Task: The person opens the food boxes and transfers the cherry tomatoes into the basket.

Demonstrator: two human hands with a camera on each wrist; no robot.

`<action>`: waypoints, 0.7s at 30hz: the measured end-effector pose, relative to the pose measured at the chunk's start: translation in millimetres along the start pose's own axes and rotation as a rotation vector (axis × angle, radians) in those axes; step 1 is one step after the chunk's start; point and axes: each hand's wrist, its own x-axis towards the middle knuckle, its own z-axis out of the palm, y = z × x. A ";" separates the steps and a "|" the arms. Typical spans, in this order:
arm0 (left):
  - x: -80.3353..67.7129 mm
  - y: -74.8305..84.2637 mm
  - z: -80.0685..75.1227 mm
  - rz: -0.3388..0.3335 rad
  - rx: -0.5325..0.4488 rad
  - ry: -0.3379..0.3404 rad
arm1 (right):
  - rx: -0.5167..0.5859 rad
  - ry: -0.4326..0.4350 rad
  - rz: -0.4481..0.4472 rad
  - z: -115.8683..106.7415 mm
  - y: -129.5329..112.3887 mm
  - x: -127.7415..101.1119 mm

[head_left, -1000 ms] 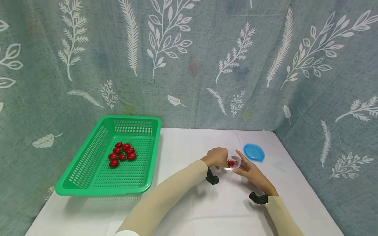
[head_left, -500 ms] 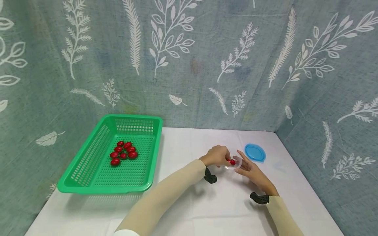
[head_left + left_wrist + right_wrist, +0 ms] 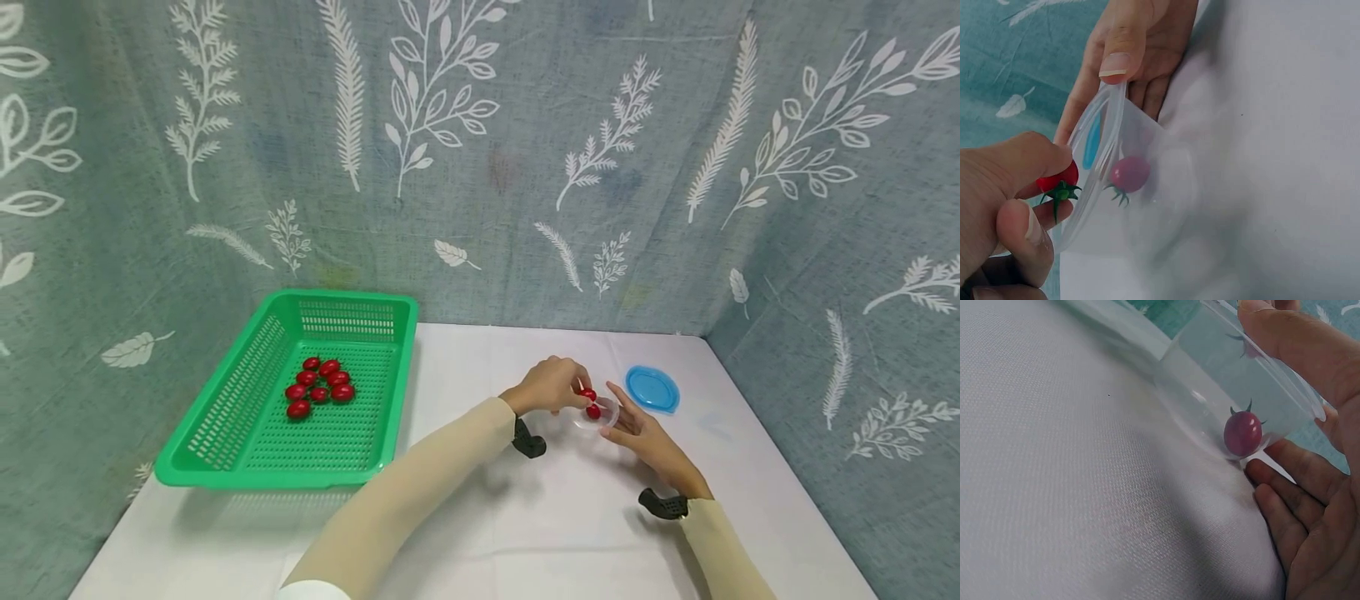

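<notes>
The cherry tomato (image 3: 1058, 179) between my fingers (image 3: 1029, 164) has a smooth, glossy red skin. The container (image 3: 1147, 194) is clear, thin plastic, slightly cloudy. The table (image 3: 1054, 487) wears a matt white woven cloth. The basket (image 3: 225, 433) is shiny green perforated plastic, the lid (image 3: 652, 389) glossy blue plastic.

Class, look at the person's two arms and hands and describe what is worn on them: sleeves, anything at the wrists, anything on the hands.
Both arms wear long, close-fitting cream sleeves reaching to the wrists. The left hand and right hand are bare: no gloves, and no rings that show. A small black device sits at each wrist, the left wrist device and the right wrist device. No markings show on the sleeves.
</notes>
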 end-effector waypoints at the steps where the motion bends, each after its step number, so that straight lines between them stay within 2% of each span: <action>1: -1.0 0.4 -2.1 0.000 0.002 0.003 | -0.004 -0.001 -0.001 0.2 0.5 0.1; 11: -11.4 1.7 -22.2 -0.013 0.003 0.024 | -0.026 0.020 0.022 -0.4 4.8 -0.1; 21: -24.8 -2.0 -41.3 -0.011 0.010 0.030 | -0.051 0.031 0.005 0.9 3.3 -1.5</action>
